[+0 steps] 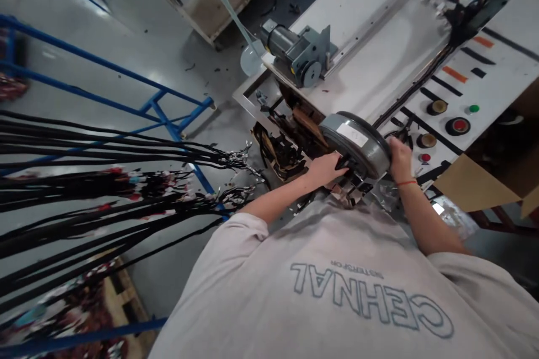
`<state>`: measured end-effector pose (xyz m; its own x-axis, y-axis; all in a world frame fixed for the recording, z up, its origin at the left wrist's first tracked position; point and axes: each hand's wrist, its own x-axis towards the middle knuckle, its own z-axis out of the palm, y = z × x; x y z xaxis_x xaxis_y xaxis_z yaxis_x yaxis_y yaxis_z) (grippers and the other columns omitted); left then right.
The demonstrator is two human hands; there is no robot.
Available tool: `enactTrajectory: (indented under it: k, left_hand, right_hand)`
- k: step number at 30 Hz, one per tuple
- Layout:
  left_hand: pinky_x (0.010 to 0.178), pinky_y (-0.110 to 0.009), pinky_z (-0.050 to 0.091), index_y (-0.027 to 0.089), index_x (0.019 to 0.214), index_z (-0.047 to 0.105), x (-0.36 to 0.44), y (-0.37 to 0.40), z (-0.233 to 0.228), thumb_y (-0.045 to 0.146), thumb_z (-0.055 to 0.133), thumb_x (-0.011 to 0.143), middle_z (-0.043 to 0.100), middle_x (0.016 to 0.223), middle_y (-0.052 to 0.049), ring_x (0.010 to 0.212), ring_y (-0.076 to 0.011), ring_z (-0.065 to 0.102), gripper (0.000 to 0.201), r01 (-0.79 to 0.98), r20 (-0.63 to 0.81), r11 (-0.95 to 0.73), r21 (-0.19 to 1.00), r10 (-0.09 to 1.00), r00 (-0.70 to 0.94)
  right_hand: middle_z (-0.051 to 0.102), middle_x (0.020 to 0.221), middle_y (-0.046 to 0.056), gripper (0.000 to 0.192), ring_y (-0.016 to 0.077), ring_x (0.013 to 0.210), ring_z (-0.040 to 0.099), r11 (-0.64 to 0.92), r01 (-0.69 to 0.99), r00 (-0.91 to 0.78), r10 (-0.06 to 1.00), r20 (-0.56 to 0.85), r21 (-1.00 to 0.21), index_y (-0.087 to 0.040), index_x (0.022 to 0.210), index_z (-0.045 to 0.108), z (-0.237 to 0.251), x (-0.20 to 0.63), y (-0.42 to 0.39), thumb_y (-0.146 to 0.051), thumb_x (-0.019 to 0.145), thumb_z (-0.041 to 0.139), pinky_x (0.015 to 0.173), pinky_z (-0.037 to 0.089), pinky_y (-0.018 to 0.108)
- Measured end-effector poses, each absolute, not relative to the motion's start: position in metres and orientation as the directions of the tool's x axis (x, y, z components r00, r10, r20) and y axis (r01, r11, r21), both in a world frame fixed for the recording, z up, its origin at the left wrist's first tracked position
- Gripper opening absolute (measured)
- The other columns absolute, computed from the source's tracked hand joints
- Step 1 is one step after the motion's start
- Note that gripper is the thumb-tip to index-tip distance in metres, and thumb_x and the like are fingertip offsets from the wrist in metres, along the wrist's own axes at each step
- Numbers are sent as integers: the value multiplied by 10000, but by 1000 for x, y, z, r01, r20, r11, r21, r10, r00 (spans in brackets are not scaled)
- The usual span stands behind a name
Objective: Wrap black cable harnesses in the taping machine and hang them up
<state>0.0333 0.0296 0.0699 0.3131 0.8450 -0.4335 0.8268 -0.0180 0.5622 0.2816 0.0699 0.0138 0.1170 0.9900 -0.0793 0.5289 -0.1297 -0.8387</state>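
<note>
A grey round drum (365,148) with a black rim and a white label stands at the near end of the bench, close to my body. My left hand (326,170) reaches its near left side, with thumb and fingers bent about a dark part under the drum; what they hold is hidden. On the drum's right side my right hand (400,160) is curled, with black wires beside its fingers and its grip partly covered. A black wire harness (421,81) runs from behind the drum up the bench to a cluster of coloured connectors (461,5).
A motor unit (295,50) is mounted at the bench's left edge. Red (458,125) and green (474,108) buttons lie right of the drum, near an open cardboard box (475,185). At left, several black harnesses (105,146) hang by a blue metal frame (126,81).
</note>
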Motion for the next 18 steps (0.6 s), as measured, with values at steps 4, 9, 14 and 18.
enactTrajectory:
  k: [4,9,14,18]
  left_hand:
    - [835,-310,515,148,1016,673,-1,45,82,452,681,860,734,1011,-101,942,-251,677,342,794,-324,-9,608,910,258]
    - [822,-304,512,140,940,690,-34,64,84,446,674,842,740,949,-59,870,-210,664,321,726,-266,6,687,933,244]
    - [771,-279,505,128,976,697,-31,61,71,451,645,848,735,941,-67,826,-193,648,351,703,-278,54,709,937,209]
    - [768,-271,499,123,972,695,-25,61,76,456,635,857,710,891,-47,814,-188,640,357,715,-277,21,698,929,244]
  right_hand:
    - [579,1145,260,513,381,1084,566,-332,862,334,940,-62,-384,-100,1072,606,3,295,76,-546,820,575,892,475,521]
    - [646,1056,211,538,346,991,635,-480,639,305,875,-375,-601,-131,1087,589,29,318,44,-504,716,698,897,510,507]
    - [684,1096,140,640,318,1074,634,-432,98,-454,782,-427,-896,-248,1016,614,104,294,-40,-763,648,708,903,531,442]
    - [709,903,151,812,297,927,689,-782,50,-769,367,-524,-621,-231,867,584,106,210,-40,-974,713,292,740,571,414]
